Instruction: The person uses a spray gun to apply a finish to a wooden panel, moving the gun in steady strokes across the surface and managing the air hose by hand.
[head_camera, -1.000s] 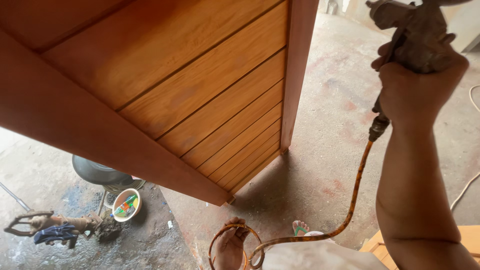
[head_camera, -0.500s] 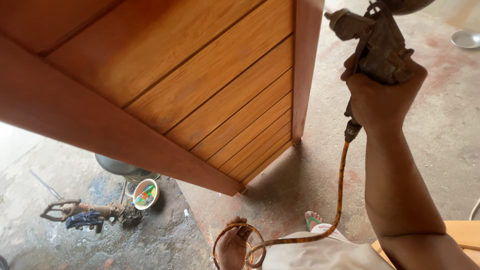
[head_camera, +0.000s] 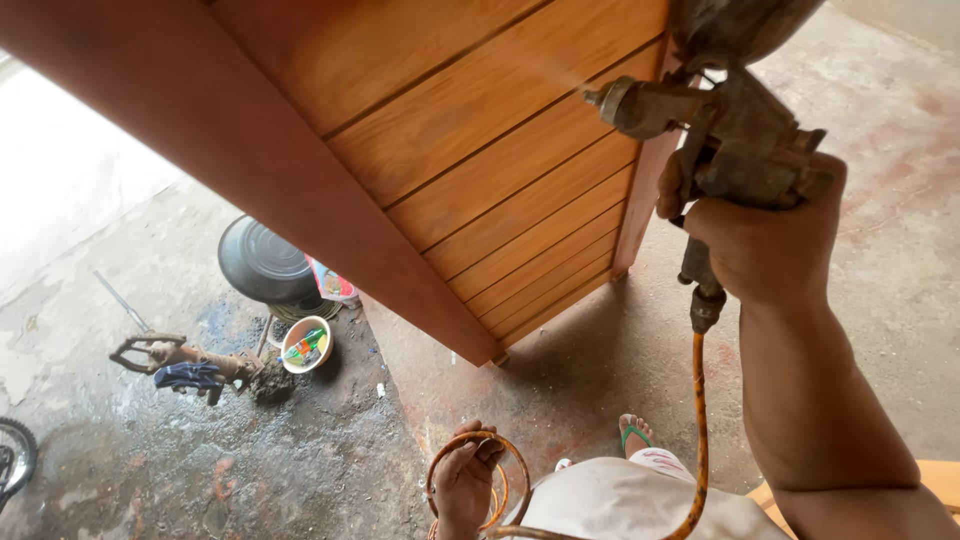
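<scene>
Right hand (head_camera: 765, 235) gripping spray gun (head_camera: 715, 125) upper right, beside wooden door (head_camera: 480, 150); left hand (head_camera: 462, 480) clutching looped hose (head_camera: 698, 420) at bottom.

Spray gun (head_camera: 735, 150): grimy metal body, cup on top, nozzle pointing left at the panel, held upright at upper right.
Hose (head_camera: 697, 430): orange, stained, hanging from the gun's base, looped into a coil (head_camera: 478, 478) at bottom centre.
Wooden panel (head_camera: 480, 170): orange-brown, grooved horizontal slats, darker frame, glossy, standing tilted on the floor.
</scene>
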